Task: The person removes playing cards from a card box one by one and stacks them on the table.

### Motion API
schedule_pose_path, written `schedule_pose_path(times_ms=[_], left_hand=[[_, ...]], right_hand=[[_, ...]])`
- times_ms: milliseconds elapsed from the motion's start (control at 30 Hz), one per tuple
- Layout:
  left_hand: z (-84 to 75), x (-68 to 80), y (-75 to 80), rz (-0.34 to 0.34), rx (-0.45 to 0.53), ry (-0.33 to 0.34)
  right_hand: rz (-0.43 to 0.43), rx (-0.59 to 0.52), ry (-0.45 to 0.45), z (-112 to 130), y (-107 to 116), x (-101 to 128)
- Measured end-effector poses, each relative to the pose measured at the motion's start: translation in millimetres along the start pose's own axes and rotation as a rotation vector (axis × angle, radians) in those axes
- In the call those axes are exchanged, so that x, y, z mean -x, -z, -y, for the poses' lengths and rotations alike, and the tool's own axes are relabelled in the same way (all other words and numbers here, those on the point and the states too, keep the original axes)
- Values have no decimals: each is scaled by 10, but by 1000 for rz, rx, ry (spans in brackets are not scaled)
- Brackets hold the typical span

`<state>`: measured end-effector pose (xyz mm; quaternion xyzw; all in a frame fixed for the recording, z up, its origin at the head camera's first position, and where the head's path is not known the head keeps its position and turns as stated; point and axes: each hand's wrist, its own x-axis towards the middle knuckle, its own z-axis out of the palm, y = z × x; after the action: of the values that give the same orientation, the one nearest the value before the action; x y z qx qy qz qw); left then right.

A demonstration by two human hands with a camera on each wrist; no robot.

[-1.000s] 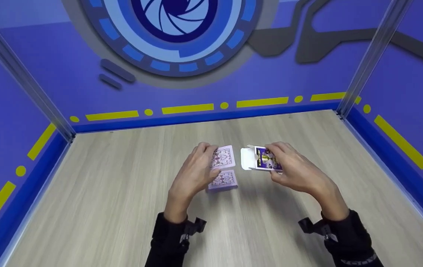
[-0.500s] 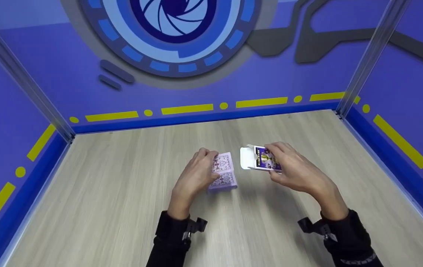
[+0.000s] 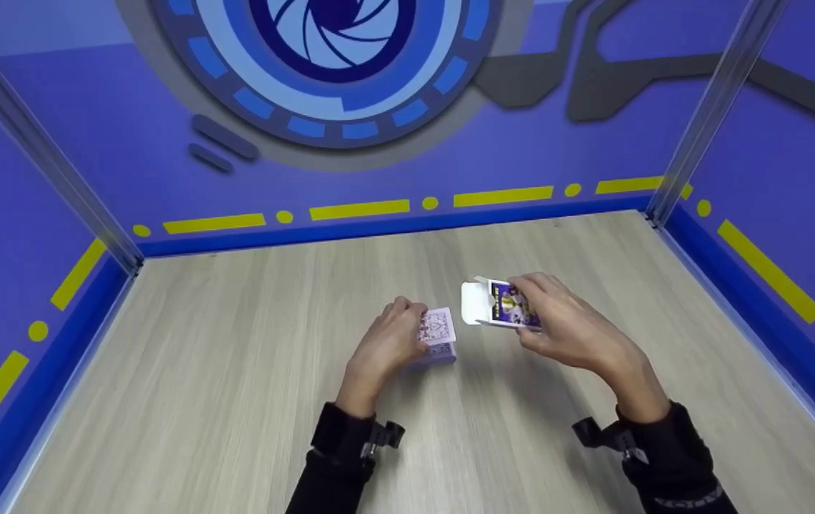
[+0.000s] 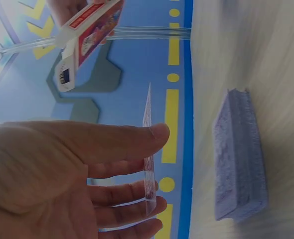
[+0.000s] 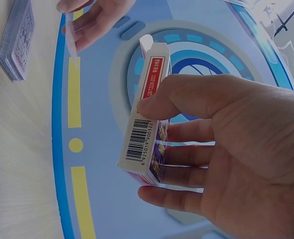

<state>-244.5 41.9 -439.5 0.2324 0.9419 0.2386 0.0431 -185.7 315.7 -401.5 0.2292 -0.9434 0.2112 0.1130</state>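
Observation:
On the wooden table (image 3: 236, 371) lies a deck of purple-backed cards (image 3: 438, 353) (image 4: 239, 159). Just above it my left hand (image 3: 418, 332) (image 4: 156, 167) pinches a thin card (image 3: 438, 325) (image 4: 147, 149) between thumb and fingers. To the right, off the table, is a purple card box (image 3: 503, 308) (image 5: 147, 119) with its white flap (image 3: 473, 303) open toward the deck. My right hand (image 3: 521, 314) (image 5: 146, 149) grips it, thumb on one narrow side and fingers underneath. The right wrist view also shows the deck (image 5: 17, 40) and the left hand's card (image 5: 72, 45).
Blue walls with yellow dashes (image 3: 361, 209) close the table in at the back and on both sides. Metal posts (image 3: 707, 121) stand at the back corners. Bare wood lies left, right and in front of the hands.
My left hand has drawn its card back toward me until it sits over the deck. The right hand and the box have stayed almost still.

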Motion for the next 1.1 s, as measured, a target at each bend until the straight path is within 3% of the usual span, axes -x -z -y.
schedule_pose_path(times_ms=[600, 1100], left_hand=[[76, -97, -253, 44, -55, 31], [137, -141, -345, 100, -61, 41]], right_hand=[[17, 10, -22, 12, 17, 8], [2, 11, -9, 12, 19, 15]])
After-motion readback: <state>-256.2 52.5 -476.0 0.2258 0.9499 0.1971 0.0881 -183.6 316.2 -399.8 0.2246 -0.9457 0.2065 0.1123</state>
